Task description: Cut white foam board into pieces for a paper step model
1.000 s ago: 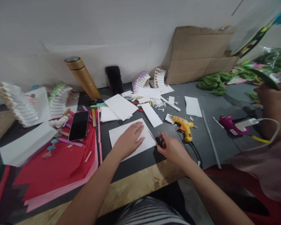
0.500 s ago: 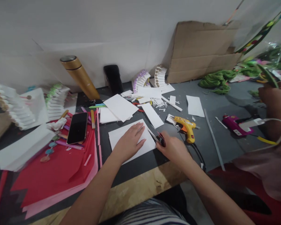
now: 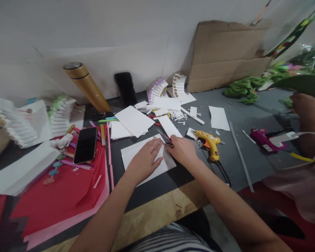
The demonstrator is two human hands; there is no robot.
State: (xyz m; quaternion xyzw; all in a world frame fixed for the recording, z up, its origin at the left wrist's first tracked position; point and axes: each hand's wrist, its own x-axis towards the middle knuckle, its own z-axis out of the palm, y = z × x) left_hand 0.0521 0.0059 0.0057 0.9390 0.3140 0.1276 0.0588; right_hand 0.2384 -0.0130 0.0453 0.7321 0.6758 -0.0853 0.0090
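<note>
My left hand (image 3: 144, 157) lies flat on a white board (image 3: 164, 166), fingers stretched out and slightly apart, with a ring on one finger. My right hand (image 3: 182, 149) is closed around a slim pink and dark craft knife (image 3: 168, 138), its tip pointing up and left past the board's far right edge. The fingertips of both hands nearly meet there. Part of the knife's handle is hidden in my grip. Just beyond the knife lies a narrow white strip (image 3: 169, 125), and to the left of it is a stack of white sheets (image 3: 133, 120).
A yellow glue gun (image 3: 211, 141) lies right of my hand, a purple one (image 3: 265, 140) farther right. Red sheets (image 3: 60, 199) and a phone (image 3: 85, 145) are at left. A gold bottle (image 3: 86, 87) leans against the wall. Another person's hand (image 3: 308, 106) holds something green.
My right hand has moved left and away from me, onto the board, and the knife has swung up past its far edge. My left hand stays in place. The other person's green piece has turned.
</note>
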